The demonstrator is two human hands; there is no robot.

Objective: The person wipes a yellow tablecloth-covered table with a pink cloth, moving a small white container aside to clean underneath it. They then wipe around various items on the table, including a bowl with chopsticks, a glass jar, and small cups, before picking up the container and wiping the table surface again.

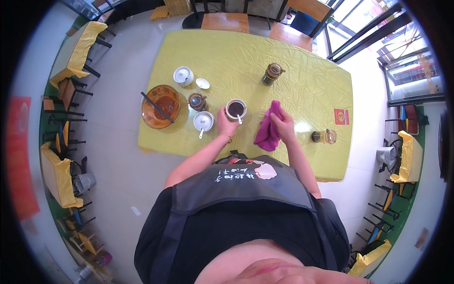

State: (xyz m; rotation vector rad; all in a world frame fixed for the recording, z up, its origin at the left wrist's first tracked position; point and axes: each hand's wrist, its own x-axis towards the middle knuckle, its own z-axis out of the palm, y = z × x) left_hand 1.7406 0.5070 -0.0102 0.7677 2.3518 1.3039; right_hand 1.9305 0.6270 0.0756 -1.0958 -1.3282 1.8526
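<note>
My left hand (pixel 227 122) grips a small white pot (pixel 236 108) that holds a dark content and a white spoon. A purple cloth (pixel 266 134) hangs from my right hand (pixel 282 122), pinched in its fingers. Left of the pot are a lidded white pot with a spoon (pixel 203 121), a dark glass cruet (pixel 198 102), a second lidded white pot (pixel 183 76) and a loose white lid (pixel 202 83). An orange-brown bowl (pixel 151 119) with reddish liquid has dark chopsticks (pixel 158 108) across it. Another cruet (pixel 272 74) stands beyond the cloth.
A yellow cloth (pixel 220 49) covers the table. At its right are a glass cruet of dark liquid (pixel 324 136) and a red card (pixel 341 116). Wooden seats (pixel 225 22) line the far edge; a gray apron (pixel 241 184) meets the near edge.
</note>
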